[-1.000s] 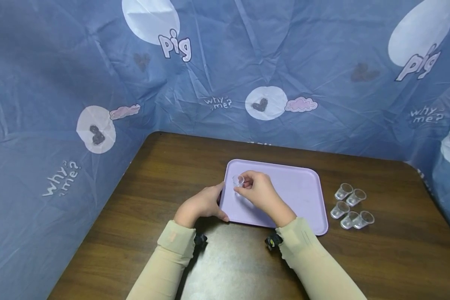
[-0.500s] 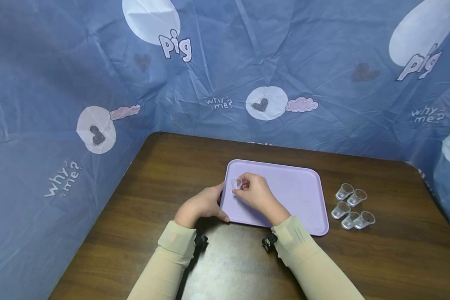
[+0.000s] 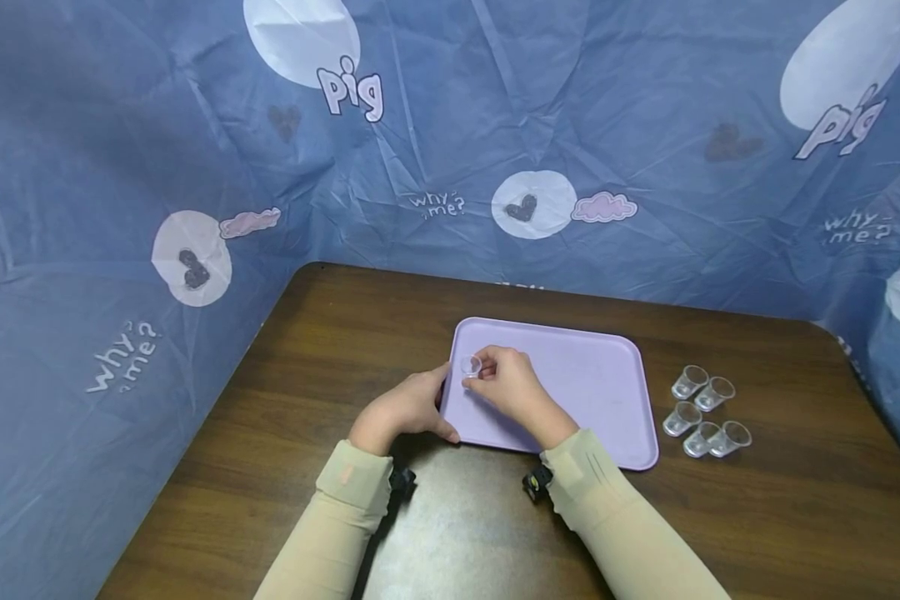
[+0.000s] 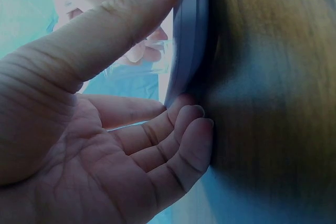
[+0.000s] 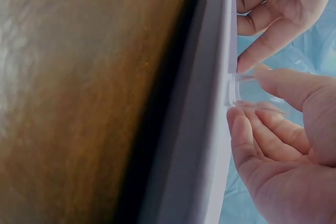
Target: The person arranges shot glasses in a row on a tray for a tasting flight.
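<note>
A small clear plastic cup is upright at the left end of the lilac tray. My right hand pinches it between thumb and fingers. In the right wrist view the base of the cup is right at the tray surface. My left hand holds the tray's near left corner, thumb at the front rim and fingers along the left side. The left wrist view shows the bent fingertips low against the tray's edge, close to the wooden table.
Several more clear cups stand or lean in a loose cluster on the wooden table, right of the tray. A blue printed cloth hangs behind the table and along its left side.
My right hand has shifted the cup slightly left and down over the tray. The left hand, the tray and the other cups stay in place.
</note>
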`<state>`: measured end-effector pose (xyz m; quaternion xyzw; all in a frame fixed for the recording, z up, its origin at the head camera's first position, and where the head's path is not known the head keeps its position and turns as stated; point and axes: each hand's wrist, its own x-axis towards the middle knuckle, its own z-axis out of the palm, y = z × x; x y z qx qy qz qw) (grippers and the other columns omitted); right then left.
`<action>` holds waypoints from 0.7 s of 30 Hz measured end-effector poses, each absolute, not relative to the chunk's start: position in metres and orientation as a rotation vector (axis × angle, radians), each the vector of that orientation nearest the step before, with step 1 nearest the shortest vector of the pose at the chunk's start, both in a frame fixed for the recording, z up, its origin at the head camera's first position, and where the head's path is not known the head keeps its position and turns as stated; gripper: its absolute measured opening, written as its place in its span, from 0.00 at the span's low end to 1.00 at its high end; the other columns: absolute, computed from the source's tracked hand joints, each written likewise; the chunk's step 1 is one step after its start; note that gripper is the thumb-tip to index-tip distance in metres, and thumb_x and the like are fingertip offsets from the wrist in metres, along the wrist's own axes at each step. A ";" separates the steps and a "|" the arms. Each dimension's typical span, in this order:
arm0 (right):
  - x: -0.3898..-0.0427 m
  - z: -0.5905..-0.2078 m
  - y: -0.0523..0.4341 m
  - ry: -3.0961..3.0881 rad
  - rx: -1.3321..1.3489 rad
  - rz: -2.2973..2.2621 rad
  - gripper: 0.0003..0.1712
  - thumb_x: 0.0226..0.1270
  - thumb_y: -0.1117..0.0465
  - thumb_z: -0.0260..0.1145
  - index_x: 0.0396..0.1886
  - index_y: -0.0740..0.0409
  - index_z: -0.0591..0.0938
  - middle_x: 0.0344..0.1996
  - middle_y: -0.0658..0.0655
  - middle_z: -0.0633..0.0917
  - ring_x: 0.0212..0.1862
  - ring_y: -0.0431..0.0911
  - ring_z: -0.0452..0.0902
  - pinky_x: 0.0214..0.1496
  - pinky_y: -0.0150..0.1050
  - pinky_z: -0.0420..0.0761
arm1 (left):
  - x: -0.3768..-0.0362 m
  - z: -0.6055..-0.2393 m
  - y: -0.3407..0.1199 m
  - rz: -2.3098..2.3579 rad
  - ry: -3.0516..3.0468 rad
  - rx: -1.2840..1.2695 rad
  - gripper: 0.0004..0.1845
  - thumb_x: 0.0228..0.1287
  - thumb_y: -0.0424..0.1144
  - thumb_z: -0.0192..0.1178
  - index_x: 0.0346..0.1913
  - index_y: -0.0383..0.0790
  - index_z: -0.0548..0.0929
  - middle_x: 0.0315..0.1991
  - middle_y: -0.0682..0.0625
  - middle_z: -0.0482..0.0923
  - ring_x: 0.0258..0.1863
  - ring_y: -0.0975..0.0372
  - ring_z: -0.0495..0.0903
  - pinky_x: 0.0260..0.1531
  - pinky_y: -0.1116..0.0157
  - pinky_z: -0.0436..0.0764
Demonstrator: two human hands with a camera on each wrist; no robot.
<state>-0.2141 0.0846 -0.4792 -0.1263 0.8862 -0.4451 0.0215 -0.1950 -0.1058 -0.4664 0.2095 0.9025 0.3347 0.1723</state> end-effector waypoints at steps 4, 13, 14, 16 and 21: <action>-0.214 -0.480 0.085 2.745 -0.395 -1.374 0.12 0.56 0.66 0.79 0.35 0.63 0.84 0.28 0.52 0.85 0.34 0.44 0.83 0.39 0.39 0.83 | -0.195 -0.467 -0.106 0.951 2.560 0.594 0.60 0.36 0.37 0.87 0.74 0.30 0.63 0.49 0.42 0.81 0.46 0.55 0.79 0.52 0.56 0.76; -0.210 -0.474 0.092 2.695 -0.400 -1.424 0.17 0.54 0.70 0.79 0.43 0.68 0.85 0.35 0.58 0.87 0.39 0.48 0.84 0.44 0.39 0.83 | -0.193 -0.467 -0.106 0.940 2.565 0.604 0.59 0.36 0.37 0.87 0.73 0.29 0.64 0.50 0.41 0.81 0.47 0.54 0.78 0.53 0.56 0.76; -0.209 -0.472 0.094 2.690 -0.401 -1.423 0.18 0.55 0.70 0.79 0.45 0.69 0.85 0.36 0.59 0.87 0.40 0.48 0.85 0.45 0.39 0.83 | -0.193 -0.467 -0.106 0.943 2.566 0.605 0.59 0.36 0.37 0.87 0.73 0.29 0.65 0.50 0.41 0.81 0.47 0.54 0.79 0.53 0.56 0.76; -0.206 -0.469 0.097 2.688 -0.403 -1.411 0.19 0.55 0.69 0.79 0.47 0.70 0.85 0.38 0.60 0.87 0.41 0.50 0.85 0.47 0.41 0.83 | -0.193 -0.467 -0.106 0.946 2.564 0.603 0.58 0.36 0.37 0.87 0.73 0.29 0.65 0.50 0.41 0.81 0.47 0.54 0.78 0.53 0.56 0.76; -0.200 -0.457 0.106 2.706 -0.430 -1.394 0.22 0.56 0.69 0.79 0.50 0.71 0.83 0.42 0.64 0.87 0.44 0.54 0.84 0.49 0.43 0.82 | -0.193 -0.467 -0.106 0.965 2.558 0.587 0.59 0.36 0.36 0.87 0.74 0.32 0.65 0.50 0.42 0.81 0.47 0.54 0.78 0.53 0.56 0.76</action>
